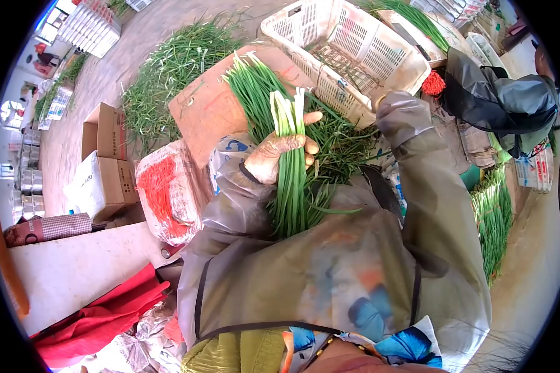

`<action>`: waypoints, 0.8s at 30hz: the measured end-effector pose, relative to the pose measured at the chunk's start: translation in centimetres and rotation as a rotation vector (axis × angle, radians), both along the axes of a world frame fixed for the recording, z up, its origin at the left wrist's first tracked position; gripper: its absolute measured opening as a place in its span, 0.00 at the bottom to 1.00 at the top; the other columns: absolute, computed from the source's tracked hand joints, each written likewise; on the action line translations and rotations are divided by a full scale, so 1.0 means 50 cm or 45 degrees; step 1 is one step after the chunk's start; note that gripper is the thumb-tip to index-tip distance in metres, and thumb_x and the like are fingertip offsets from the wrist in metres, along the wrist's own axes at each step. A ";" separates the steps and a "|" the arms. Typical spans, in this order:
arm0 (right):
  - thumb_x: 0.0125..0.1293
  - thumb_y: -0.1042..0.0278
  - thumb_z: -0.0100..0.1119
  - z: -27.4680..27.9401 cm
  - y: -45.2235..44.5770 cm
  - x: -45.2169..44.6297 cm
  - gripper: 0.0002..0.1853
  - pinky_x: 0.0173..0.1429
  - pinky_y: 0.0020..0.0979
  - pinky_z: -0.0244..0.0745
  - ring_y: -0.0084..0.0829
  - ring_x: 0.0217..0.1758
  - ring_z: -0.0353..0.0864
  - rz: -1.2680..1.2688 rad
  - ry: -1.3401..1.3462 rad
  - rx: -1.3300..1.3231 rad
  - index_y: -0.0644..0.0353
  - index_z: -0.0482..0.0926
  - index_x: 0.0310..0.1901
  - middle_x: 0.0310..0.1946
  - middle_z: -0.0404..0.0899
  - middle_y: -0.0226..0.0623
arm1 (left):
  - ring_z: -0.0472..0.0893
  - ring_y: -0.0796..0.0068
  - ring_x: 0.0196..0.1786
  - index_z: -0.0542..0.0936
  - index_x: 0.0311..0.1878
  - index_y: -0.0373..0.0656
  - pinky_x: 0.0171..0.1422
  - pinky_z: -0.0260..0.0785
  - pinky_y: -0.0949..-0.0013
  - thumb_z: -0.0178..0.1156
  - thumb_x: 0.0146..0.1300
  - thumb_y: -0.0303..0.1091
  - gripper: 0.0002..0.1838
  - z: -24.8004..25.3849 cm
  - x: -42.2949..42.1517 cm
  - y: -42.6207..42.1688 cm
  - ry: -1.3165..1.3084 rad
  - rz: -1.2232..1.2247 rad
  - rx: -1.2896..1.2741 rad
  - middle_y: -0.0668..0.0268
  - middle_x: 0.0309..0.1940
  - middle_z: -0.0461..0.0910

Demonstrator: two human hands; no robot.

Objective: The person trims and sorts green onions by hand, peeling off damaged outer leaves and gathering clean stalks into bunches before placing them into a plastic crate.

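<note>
One bunch of green stalks (290,180): lying in the left hand before the wearer's body, its pale ends pointing away and its leaves trailing toward the grey smock (261,280).
Left hand (280,152): closing round the bunch below the pale ends, thumb crossing in front, one finger sticking out.
Right hand: hiding beyond its sleeve (410,124) near the white crate (348,31); I cannot tell how open it is or whether it is gripping anything.
Stalk feel: probably weighing little, leaves bending softly and perhaps sliding when damp, pale ends seeming stiffer; hard squeezing is likely bruising them.
Best hold: encircling the firmer stems just below the pale ends, keeping them together.
Brown board (196,102): bearing more green stalks (255,87) beyond the hand.
</note>
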State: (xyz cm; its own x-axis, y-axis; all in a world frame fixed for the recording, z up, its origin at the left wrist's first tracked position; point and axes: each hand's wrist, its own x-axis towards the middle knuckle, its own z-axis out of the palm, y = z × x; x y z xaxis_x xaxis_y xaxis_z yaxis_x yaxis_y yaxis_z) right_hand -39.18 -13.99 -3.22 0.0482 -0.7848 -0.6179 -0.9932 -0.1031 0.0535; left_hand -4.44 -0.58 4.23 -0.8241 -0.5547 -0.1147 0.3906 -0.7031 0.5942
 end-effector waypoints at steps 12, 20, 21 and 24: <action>0.64 0.46 0.47 0.240 0.151 0.373 0.21 0.46 0.31 0.72 0.32 0.36 0.79 0.096 -1.656 -0.070 0.54 0.80 0.40 0.33 0.81 0.32 | 0.76 0.70 0.38 0.66 0.58 0.38 0.46 0.70 0.67 0.63 0.52 0.45 0.33 0.011 -0.024 0.012 -0.161 0.033 -0.025 0.62 0.40 0.77; 0.63 0.49 0.47 0.295 0.110 0.334 0.19 0.50 0.35 0.69 0.36 0.46 0.78 -0.037 -1.473 -0.989 0.54 0.77 0.45 0.42 0.79 0.40 | 0.78 0.68 0.31 0.73 0.41 0.34 0.37 0.73 0.67 0.57 0.60 0.34 0.12 0.093 -0.006 -0.068 -0.243 0.298 -0.396 0.62 0.27 0.75; 0.62 0.49 0.49 0.296 0.086 0.301 0.19 0.49 0.33 0.69 0.35 0.45 0.78 -0.074 -1.551 -1.079 0.54 0.77 0.45 0.41 0.79 0.39 | 0.79 0.65 0.32 0.73 0.40 0.35 0.38 0.73 0.67 0.57 0.59 0.33 0.12 0.115 0.016 -0.089 -0.273 0.495 -0.542 0.60 0.27 0.77; 0.62 0.56 0.52 0.311 0.071 0.190 0.15 0.48 0.28 0.70 0.29 0.41 0.77 -0.090 -1.332 -1.202 0.54 0.77 0.47 0.40 0.79 0.35 | 0.72 0.71 0.34 0.73 0.36 0.43 0.43 0.67 0.65 0.53 0.61 0.35 0.06 0.180 0.096 -0.173 0.272 0.695 -0.194 0.66 0.26 0.71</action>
